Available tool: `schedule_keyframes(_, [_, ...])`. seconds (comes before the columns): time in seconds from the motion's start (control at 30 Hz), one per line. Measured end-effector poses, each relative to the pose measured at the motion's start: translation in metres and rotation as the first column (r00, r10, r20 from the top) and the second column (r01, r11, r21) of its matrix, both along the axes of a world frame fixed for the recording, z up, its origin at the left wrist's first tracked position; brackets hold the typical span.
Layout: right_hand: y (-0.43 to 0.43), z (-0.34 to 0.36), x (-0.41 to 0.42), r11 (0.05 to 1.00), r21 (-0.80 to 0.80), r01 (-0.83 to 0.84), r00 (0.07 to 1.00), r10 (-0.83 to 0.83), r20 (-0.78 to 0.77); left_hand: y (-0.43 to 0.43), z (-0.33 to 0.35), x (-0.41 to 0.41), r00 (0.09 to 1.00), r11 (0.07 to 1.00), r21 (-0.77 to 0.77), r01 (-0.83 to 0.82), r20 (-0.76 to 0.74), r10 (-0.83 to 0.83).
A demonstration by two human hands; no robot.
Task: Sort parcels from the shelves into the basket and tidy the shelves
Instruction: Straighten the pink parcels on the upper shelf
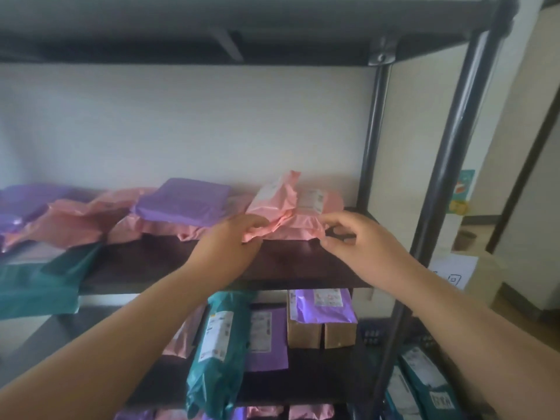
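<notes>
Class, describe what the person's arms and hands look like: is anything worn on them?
Both forearms are bare to the picture's edge: no sleeves show. The left hand and right hand wear no gloves, and no watch, bracelet or ring is visible.

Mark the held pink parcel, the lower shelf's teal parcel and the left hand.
pink parcel (288, 227): head view, crumpled front.
teal parcel (212, 380): head view, below its label.
left hand (230, 234): head view, its back.

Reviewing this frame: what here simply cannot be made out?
Head view only:
- Basket: not in frame.
- Label print on the crumpled pink plastic parcel: blurred and too small.
- Teal plastic parcels at bottom right: cut off by the bottom edge.
- Left hand fingertips: hidden among the pink parcel's folds.
</notes>
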State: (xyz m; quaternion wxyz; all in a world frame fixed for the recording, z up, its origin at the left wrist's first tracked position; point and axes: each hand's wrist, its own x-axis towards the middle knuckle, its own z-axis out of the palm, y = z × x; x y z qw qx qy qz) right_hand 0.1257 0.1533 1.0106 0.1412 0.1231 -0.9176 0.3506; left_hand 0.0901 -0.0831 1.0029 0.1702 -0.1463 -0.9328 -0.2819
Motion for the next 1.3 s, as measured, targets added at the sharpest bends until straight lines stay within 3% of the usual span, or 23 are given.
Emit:
schedule_keyframes(0.2, [-0.027,0.03,-0.044,0.982,0.189,-0.017,0.993,0.038,-0.11,-0.004,0.018,-0.044,0.994,0.974,-0.205,-0.098,-0.058,0.088])
schedule_keyframes(0.37, [-0.039,0.026,-0.093,0.966,0.259,0.011,0.997,0.008,-0.071,0.002,0.015,-0.072,0.982,0.907,-0.382,-0.179,-0.006,0.191])
schedule_keyframes(0.57, [-0.044,0.029,-0.145,0.972,0.229,0.043,0.995,-0.063,0.08,0.01,0.007,-0.078,0.974,0.91,-0.353,-0.219,-0.027,0.224])
schedule_keyframes(0.8, [-0.064,0.028,-0.165,0.98,0.166,0.105,0.994,-0.102,-0.023,0.004,-0.003,-0.081,0.972,0.928,-0.289,-0.234,-0.104,0.212])
schedule_keyframes(0.87, [-0.068,0.029,-0.166,0.984,0.122,0.133,0.99,-0.127,-0.053,0.001,-0.001,-0.08,0.975,0.944,-0.245,-0.221,-0.091,0.205])
schedule_keyframes(0.97, [-0.067,0.031,-0.164,0.995,-0.066,0.08,0.992,-0.086,-0.096,-0.002,0.005,-0.081,0.982,0.966,-0.179,-0.187,-0.034,0.184])
schedule_keyframes(1.1, [-0.058,0.037,-0.153,0.956,-0.292,0.013,0.983,-0.066,-0.173,-0.004,0.02,-0.084,0.988,0.979,0.139,-0.147,0.067,0.138])
schedule_keyframes(1.17, [-0.048,0.04,-0.145,0.908,-0.42,-0.005,0.983,-0.073,-0.169,0.001,0.027,-0.083,0.989,0.923,0.364,-0.123,0.119,0.085])
schedule_keyframes(1.3, [-0.032,0.037,-0.125,0.756,-0.653,-0.036,0.988,-0.071,-0.136,0.008,0.037,-0.075,0.964,0.718,0.689,-0.102,0.246,-0.099])
